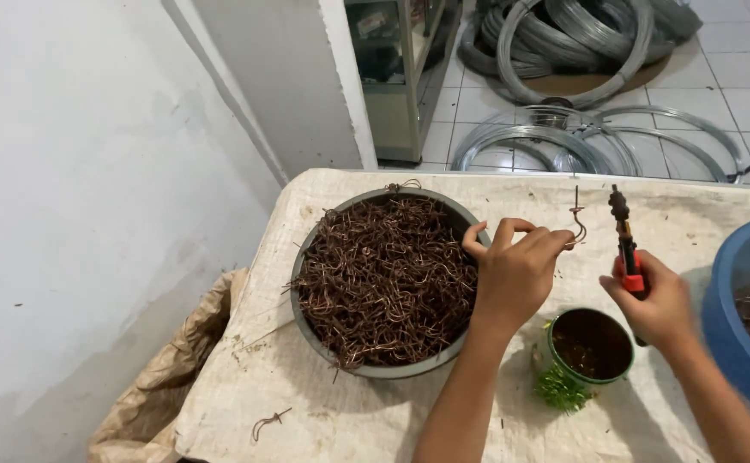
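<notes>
Copper-brown wire hook [577, 225] is pinched in our left hand [516, 274] above the table [323, 377], beside the grey bowl [310, 330], while our right hand [656, 304] grips the red-handled tool [626, 249], so we judge joining them needs careful alignment.

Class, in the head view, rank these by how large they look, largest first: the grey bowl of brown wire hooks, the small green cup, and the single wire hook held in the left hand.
1. Grey bowl, clearly largest.
2. Green cup, much smaller.
3. Wire hook, a thin piece pinched by the left hand.
</notes>
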